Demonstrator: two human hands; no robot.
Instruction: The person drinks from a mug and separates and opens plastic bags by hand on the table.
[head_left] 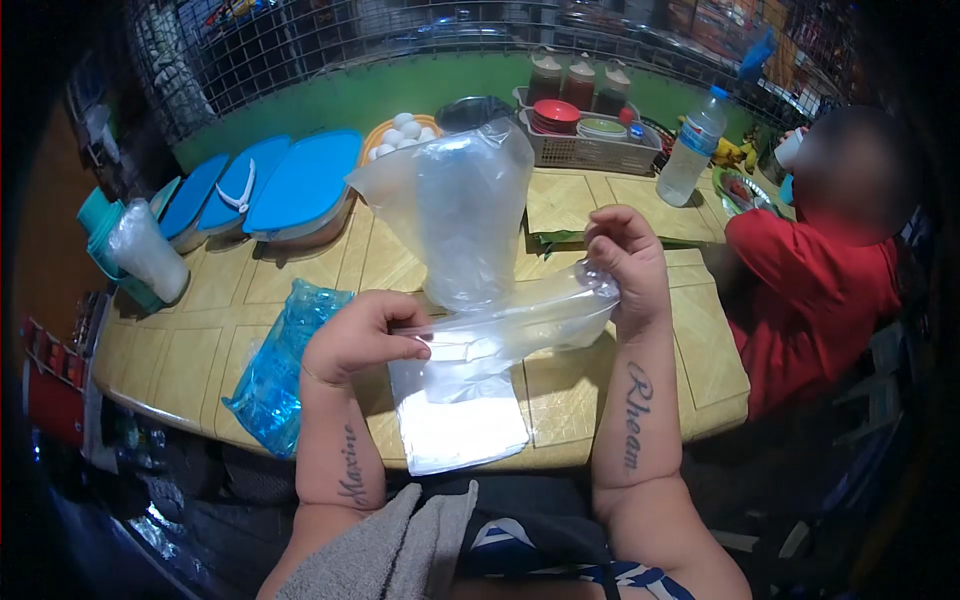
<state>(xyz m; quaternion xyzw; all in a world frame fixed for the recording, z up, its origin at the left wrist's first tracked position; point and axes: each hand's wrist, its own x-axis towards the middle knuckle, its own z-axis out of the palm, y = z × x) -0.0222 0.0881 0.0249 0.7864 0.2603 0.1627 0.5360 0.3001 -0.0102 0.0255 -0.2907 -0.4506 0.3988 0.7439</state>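
Observation:
A clear plastic bag point(540, 315) is stretched between my two hands above the table. My left hand point(362, 335) pinches one end of it between thumb and fingers. At the other end, my right hand point(630, 262) is raised, its curled fingers gripping the plastic. Below the bag lies a stack of white sheets point(462, 425), with its upper part covered. Just behind stands a large translucent plastic bag point(470, 215), whose contents I cannot make out. A blue plastic pack point(285, 365) lies left of my left hand.
Blue-lidded containers point(305, 180) stand at the back left, with eggs point(405, 132) in an orange basket nearby. A crate point(590, 150) holds bottles and bowls. A water bottle point(692, 150) stands at right, near a person in a red top point(815, 290).

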